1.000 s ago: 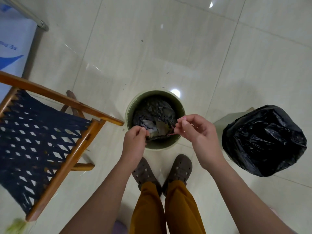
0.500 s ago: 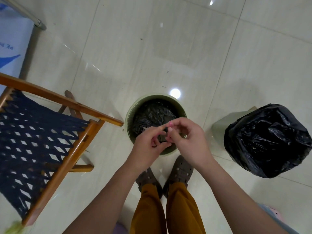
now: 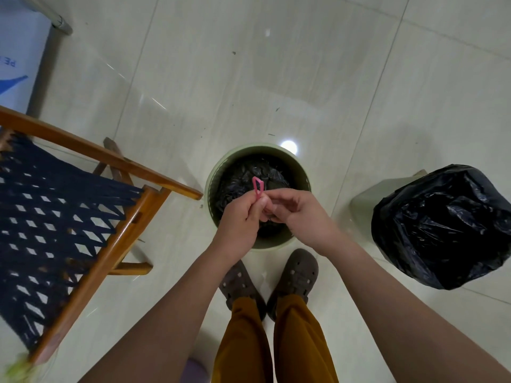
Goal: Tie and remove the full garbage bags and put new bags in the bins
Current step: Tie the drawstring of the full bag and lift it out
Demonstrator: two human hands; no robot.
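Hands meet directly above the round green bin (image 3: 301,172), which stands on the floor just ahead of the person's shoes; inside it lies the full black garbage bag (image 3: 243,175), its crumpled top below the rim. Left hand (image 3: 240,219) pinches a pink loop (image 3: 257,187), apparently the bag's drawstring, between thumb and forefinger, the loop standing upright above the fingers (image 3: 255,201) with its long axis pointing away from the body; right hand (image 3: 298,214) has its fingers curled inward and touches the left at the base of the loop, though what it grips is hidden. Both hands sit equally near the bag mouth, straight below them; tying probably calls for drawing the loop upward and toward the body. A second bin (image 3: 367,197), well to the right, carries a black bag (image 3: 442,225) bulging over its rim.
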